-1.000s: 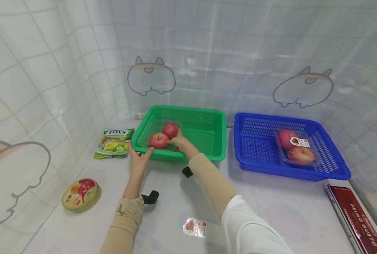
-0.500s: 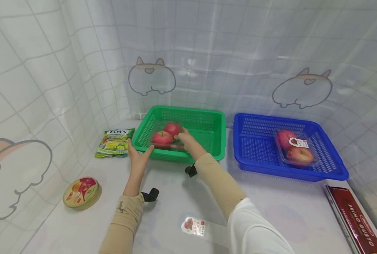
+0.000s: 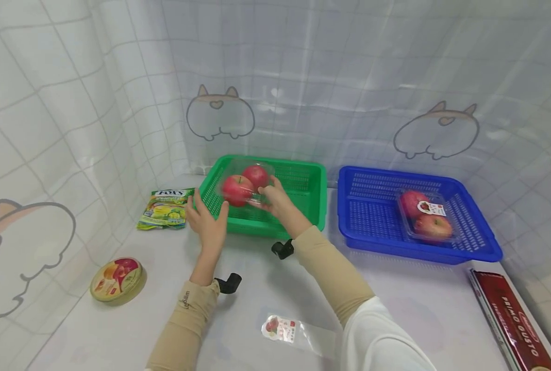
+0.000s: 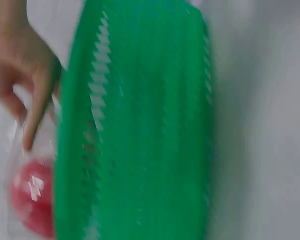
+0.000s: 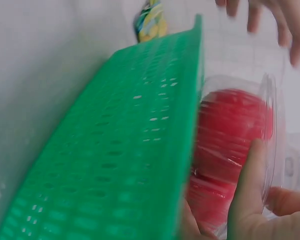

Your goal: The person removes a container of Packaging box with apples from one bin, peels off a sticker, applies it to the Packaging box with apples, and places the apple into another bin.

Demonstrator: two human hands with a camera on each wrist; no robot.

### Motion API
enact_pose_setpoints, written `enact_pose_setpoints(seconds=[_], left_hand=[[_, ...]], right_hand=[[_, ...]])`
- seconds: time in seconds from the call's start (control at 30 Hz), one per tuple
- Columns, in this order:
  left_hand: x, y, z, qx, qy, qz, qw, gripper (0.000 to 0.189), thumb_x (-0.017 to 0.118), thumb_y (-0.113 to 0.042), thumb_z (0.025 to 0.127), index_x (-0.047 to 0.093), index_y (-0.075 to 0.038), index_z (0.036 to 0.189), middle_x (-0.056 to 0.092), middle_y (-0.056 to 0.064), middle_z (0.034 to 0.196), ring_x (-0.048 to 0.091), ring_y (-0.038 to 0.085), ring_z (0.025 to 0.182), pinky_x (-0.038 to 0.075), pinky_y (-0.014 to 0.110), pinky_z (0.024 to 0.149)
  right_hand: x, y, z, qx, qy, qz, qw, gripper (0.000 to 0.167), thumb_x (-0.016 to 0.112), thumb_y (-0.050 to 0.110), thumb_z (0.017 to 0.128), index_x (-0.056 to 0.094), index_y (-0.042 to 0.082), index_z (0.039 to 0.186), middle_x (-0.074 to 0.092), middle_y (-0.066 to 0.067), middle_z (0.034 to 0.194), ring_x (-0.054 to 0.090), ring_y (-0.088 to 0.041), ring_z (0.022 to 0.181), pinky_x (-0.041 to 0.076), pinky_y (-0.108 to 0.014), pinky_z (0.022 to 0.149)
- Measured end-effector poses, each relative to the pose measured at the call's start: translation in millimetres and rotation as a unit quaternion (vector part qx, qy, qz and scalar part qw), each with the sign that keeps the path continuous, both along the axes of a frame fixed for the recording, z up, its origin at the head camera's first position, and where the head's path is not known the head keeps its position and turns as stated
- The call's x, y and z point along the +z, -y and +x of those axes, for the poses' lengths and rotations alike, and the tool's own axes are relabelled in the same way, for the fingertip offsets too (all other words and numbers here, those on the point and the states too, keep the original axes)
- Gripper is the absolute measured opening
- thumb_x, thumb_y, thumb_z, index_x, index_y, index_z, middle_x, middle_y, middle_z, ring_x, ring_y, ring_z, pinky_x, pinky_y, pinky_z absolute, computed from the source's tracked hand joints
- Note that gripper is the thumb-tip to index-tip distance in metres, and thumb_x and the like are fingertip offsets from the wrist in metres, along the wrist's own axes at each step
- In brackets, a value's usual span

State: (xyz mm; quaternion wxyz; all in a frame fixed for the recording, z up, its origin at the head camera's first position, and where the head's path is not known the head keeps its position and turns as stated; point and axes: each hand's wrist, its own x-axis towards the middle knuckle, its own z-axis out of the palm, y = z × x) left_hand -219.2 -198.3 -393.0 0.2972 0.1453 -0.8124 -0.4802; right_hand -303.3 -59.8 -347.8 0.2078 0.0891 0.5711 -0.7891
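Observation:
My right hand (image 3: 277,200) grips the right end of a clear plastic clamshell pack of apples (image 3: 238,190), raised within the green basket (image 3: 275,226). In the right wrist view the pack (image 5: 230,125) stands partly above the basket's rim, with a finger along its side. My left hand (image 3: 207,224) hovers at the basket's front left corner, fingers spread, holding nothing. Its fingers (image 5: 255,20) hang near the pack's far end in the right wrist view. The basket wall (image 4: 140,125) fills much of the blurred left wrist view.
To the right a blue basket (image 3: 363,219) holds another apple pack (image 3: 427,216). A Fox's candy bag (image 3: 166,208) lies left of the green basket. A round tin (image 3: 117,280) sits front left, a label strip (image 3: 280,329) front centre, a red spaghetti box (image 3: 512,319) far right.
The right hand has lifted the apple pack from low in the green basket. My left hand has come off the basket's front left rim and moved slightly right.

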Motion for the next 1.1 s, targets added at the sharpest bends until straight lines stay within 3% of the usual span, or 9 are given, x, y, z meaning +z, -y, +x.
enact_pose_setpoints(seconds=[0.13, 0.3, 0.47, 0.6, 0.77, 0.93, 1.1], left_hand=[[14.5, -13.6, -5.3, -0.073, 0.004, 0.063, 0.9953, 0.079, 0.054, -0.036, 0.091, 0.004, -0.016, 0.149, 0.004, 0.017, 0.149, 0.005, 0.033, 0.136, 0.013, 0.056, 0.107], [27.7, -24.3, -15.3, -0.126, 0.038, 0.168, 0.977, 0.081, 0.052, -0.039, 0.092, -0.004, -0.02, 0.148, -0.002, 0.008, 0.152, 0.001, 0.023, 0.139, 0.017, 0.049, 0.109], [35.1, -34.5, -21.0, -0.123, 0.032, 0.249, 0.9602, 0.084, 0.055, -0.042, 0.089, -0.004, -0.024, 0.147, -0.004, 0.011, 0.149, 0.031, 0.029, 0.127, 0.042, 0.047, 0.093], [37.6, -40.4, -23.8, -0.101, 0.014, 0.281, 0.9544, 0.079, 0.058, -0.037, 0.089, 0.003, -0.025, 0.144, 0.003, 0.014, 0.145, 0.046, 0.027, 0.107, 0.048, 0.048, 0.081], [38.0, -42.4, -24.9, -0.084, 0.01, 0.288, 0.9538, 0.072, 0.06, -0.03, 0.089, 0.011, -0.025, 0.142, 0.011, 0.014, 0.142, 0.051, 0.025, 0.094, 0.051, 0.043, 0.073], [37.5, -42.1, -24.3, -0.093, 0.012, 0.29, 0.9526, 0.069, 0.06, -0.026, 0.089, 0.014, -0.024, 0.141, 0.01, 0.013, 0.143, 0.049, 0.027, 0.1, 0.051, 0.03, 0.06], [37.4, -42.0, -22.8, -0.129, 0.026, 0.314, 0.9404, 0.068, 0.059, -0.022, 0.09, 0.014, -0.024, 0.141, 0.012, 0.012, 0.145, 0.046, 0.029, 0.11, 0.052, 0.041, 0.068]], right_hand=[[10.7, 2, 7.3, -0.01, -0.012, -0.007, 0.9999, 0.068, 0.046, -0.002, 0.093, 0.015, 0.023, 0.149, 0.023, -0.012, 0.147, 0.04, -0.037, 0.126, 0.052, -0.036, 0.081], [18.4, 4, 15.3, -0.025, -0.028, -0.013, 0.9992, 0.069, 0.046, -0.002, 0.093, 0.014, 0.024, 0.149, 0.019, -0.011, 0.15, 0.045, -0.036, 0.122, 0.053, -0.036, 0.079], [21.9, 3, 24.5, -0.019, -0.07, 0.003, 0.9974, 0.07, 0.044, -0.001, 0.094, 0.009, 0.023, 0.15, 0.014, -0.009, 0.152, 0.041, -0.032, 0.127, 0.053, -0.036, 0.08], [21.8, 1, 29.9, -0.016, -0.082, 0.013, 0.9964, 0.069, 0.044, 0.001, 0.095, 0.007, 0.022, 0.15, 0.016, -0.007, 0.153, 0.046, -0.027, 0.124, 0.053, -0.034, 0.079], [19.3, -3, 33.8, -0.017, -0.09, 0.019, 0.9956, 0.069, 0.044, 0.003, 0.096, 0.005, 0.021, 0.15, 0.009, -0.005, 0.155, 0.041, -0.027, 0.128, 0.053, -0.033, 0.078], [13.1, -15, 38.3, 0.009, -0.103, 0.027, 0.9943, 0.073, 0.05, 0.013, 0.095, 0.002, 0.022, 0.149, 0.005, -0.009, 0.154, 0.026, -0.032, 0.135, 0.052, -0.042, 0.08], [7.9, -39, 40.4, 0.022, -0.096, 0.059, 0.9934, 0.079, 0.052, 0.034, 0.094, -0.004, 0.025, 0.149, 0.0, -0.014, 0.153, 0.019, -0.036, 0.136, 0.049, -0.052, 0.082]])
